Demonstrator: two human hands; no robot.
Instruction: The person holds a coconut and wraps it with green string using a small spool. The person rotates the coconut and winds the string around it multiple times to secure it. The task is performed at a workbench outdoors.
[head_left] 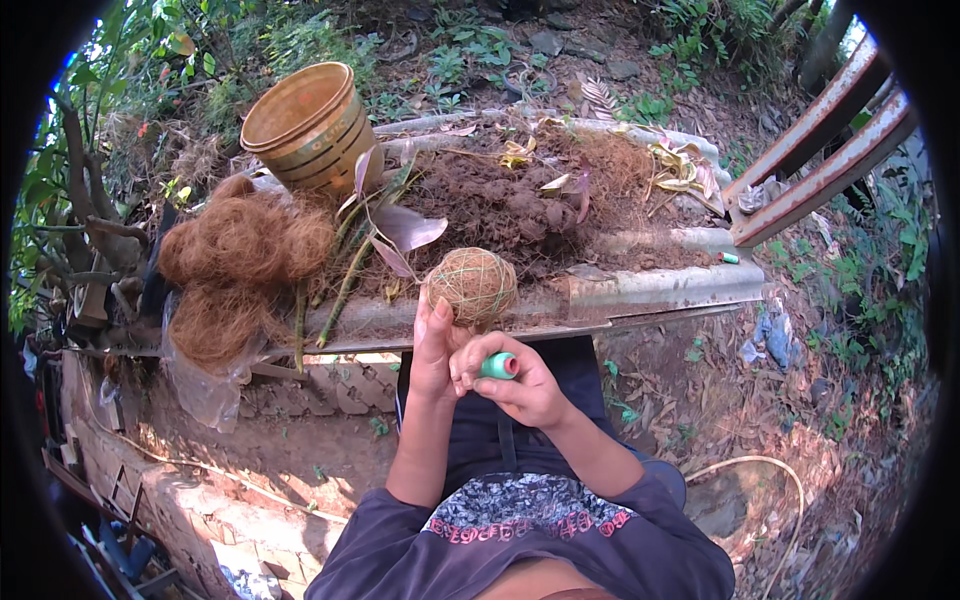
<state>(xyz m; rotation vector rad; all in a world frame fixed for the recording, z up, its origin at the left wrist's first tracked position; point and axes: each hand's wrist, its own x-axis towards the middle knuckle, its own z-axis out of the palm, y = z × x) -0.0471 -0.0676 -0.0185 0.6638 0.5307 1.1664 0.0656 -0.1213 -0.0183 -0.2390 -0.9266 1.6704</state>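
Observation:
A round ball of brown coir fibre (473,284), wound about with green thread, rests against my left hand (435,345). The fingers of that hand are closed behind and under the ball, its thumb raised along the ball's near side. Just below, my right hand (520,378) is wrapped round a green thread spool (497,366) with a red core end showing. The two hands touch each other near the ball's underside. Cut plant stems with purple-green leaves (408,228) lie on the work surface just beyond the left hand.
Loose coir fibre (245,240) is heaped at the left, over a clear plastic bag (205,385). Behind it stands a yellowish bucket (315,125). Dark soil (490,200) covers the corrugated sheet (665,285). Another small green spool (729,258) lies near its right end, beside rusty metal beams (820,160).

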